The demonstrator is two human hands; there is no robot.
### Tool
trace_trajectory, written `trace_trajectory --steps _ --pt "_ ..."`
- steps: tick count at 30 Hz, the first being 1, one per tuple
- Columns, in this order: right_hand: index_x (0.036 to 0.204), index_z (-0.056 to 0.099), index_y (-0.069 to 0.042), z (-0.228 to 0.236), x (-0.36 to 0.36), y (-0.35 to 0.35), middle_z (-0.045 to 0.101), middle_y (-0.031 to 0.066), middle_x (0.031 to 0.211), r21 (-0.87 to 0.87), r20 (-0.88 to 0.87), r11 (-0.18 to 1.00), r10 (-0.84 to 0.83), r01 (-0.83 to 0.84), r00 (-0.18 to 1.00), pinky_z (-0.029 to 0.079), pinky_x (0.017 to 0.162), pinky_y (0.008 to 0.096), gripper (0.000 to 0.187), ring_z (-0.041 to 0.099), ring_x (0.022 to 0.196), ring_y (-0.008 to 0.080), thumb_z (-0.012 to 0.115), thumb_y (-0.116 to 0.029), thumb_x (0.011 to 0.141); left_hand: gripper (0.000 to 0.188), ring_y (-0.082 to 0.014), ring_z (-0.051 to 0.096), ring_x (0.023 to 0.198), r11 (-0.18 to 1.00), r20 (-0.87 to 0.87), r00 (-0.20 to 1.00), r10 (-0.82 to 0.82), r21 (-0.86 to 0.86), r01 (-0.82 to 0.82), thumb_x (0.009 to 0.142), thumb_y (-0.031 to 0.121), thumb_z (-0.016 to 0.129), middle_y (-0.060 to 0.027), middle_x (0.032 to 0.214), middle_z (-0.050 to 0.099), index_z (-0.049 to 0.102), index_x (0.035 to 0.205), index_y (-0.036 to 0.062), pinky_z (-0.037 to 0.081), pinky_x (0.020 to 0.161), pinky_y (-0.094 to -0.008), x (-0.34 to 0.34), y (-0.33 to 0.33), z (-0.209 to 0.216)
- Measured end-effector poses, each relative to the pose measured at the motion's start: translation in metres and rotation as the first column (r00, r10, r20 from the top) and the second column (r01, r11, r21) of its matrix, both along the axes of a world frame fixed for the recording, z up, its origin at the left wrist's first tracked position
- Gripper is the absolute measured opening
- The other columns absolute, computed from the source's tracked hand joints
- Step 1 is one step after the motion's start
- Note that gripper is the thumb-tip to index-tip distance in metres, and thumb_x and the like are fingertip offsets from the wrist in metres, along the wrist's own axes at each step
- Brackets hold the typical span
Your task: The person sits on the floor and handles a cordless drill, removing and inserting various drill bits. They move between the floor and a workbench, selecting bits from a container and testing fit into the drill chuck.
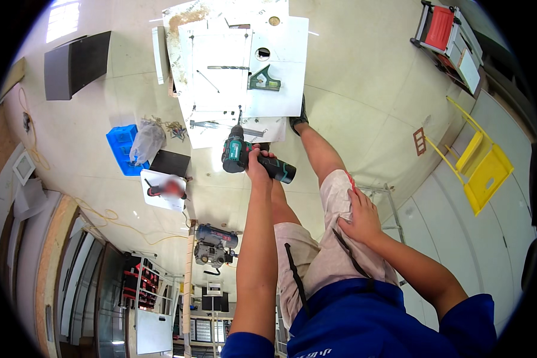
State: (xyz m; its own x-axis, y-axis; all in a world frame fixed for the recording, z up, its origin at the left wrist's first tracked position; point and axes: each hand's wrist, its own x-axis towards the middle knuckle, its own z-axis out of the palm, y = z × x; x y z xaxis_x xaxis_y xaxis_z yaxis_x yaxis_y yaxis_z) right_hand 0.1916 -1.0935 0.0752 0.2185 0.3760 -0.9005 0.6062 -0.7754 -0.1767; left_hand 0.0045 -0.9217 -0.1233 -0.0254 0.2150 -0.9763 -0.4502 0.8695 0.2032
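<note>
My left hand [258, 169] is closed round the handle of a teal and black cordless drill [236, 154]. Its thin bit points away from me, the tip at the near edge of a brightly lit white board [221, 45]; whether it touches is hard to tell. On that board lie a long dark drill bit [228, 67] and a thin rod [208, 82]. Just right of them is a green combination square [264, 79]. Dark metal strips [209, 125] lie near the drill. My right hand [361, 213] rests on my thigh, fingers stretched out, beside a small red thing [351, 179] I cannot make out.
A larger white panel [289, 95] with round holes lies under the work. Left are a blue crate [120, 137], a plastic bag [148, 143] and a dark box [77, 65]. An air compressor [215, 247] stands lower left, a yellow stool [486, 170] at right. A yellow hose [122, 221] crosses the floor.
</note>
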Motion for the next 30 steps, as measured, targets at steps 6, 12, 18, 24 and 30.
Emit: trace_trajectory --steps 6,12,18,24,30 --pt "0.138 0.039 0.000 -0.001 0.000 -0.001 0.041 0.0226 0.139 0.001 -0.002 1.000 0.014 -0.014 1.000 0.034 0.105 0.0500 0.082 0.042 0.127 0.0394 0.071 -0.036 0.073 0.017 -0.0185 0.053 0.065 0.999 -0.028 0.999 0.018 -0.039 -0.019 0.086 0.017 0.057 -0.0041 0.071 0.052 0.052 0.100 0.0089 0.051 0.068 -0.0357 0.002 0.002 -0.005" --pt "0.137 0.040 -0.003 0.001 0.001 0.002 0.041 0.0213 0.140 0.022 0.001 1.000 0.001 -0.002 1.000 0.036 0.104 0.0507 0.078 0.042 0.127 0.0388 0.069 -0.037 0.074 0.018 -0.0188 0.055 0.062 0.997 -0.025 1.000 -0.001 0.081 0.003 0.084 0.016 0.060 -0.0039 0.067 0.049 0.055 0.100 0.0095 0.051 0.061 -0.0327 -0.008 0.004 0.032" --pt "0.135 0.043 -0.001 0.013 -0.007 0.018 0.046 0.0244 0.136 -0.072 -0.082 0.997 0.035 -0.041 0.996 0.043 0.100 0.0483 0.074 0.049 0.120 0.0425 0.066 -0.039 0.076 0.020 -0.0186 0.061 0.057 0.929 -0.239 0.922 -0.304 0.140 0.343 0.086 0.017 0.063 -0.0065 0.070 0.059 0.060 0.098 0.0025 0.052 0.058 -0.0320 -0.085 -0.015 0.154" --pt "0.122 0.056 0.000 -0.012 -0.021 -0.007 0.061 0.0241 0.118 0.068 -0.195 0.998 0.026 -0.013 0.980 0.048 0.094 0.0417 0.059 0.060 0.108 0.0378 0.065 -0.037 0.077 0.014 -0.0192 0.062 0.062 0.820 -0.177 0.857 -0.484 0.249 0.515 0.087 0.015 0.057 -0.0073 0.067 0.060 0.058 0.093 0.0023 0.052 0.063 -0.0330 -0.169 -0.001 0.286" --pt "0.113 0.063 0.001 0.057 -0.018 0.008 0.069 0.0200 0.102 -0.090 -0.093 0.911 -0.410 0.402 0.907 0.054 0.080 0.0382 0.048 0.068 0.091 0.0305 0.065 -0.033 0.079 0.026 -0.0226 0.060 0.063 0.884 0.044 0.941 -0.337 0.360 0.299 0.087 0.014 0.056 -0.0076 0.070 0.055 0.053 0.108 -0.0005 0.053 0.065 -0.0364 -0.226 0.056 0.324"
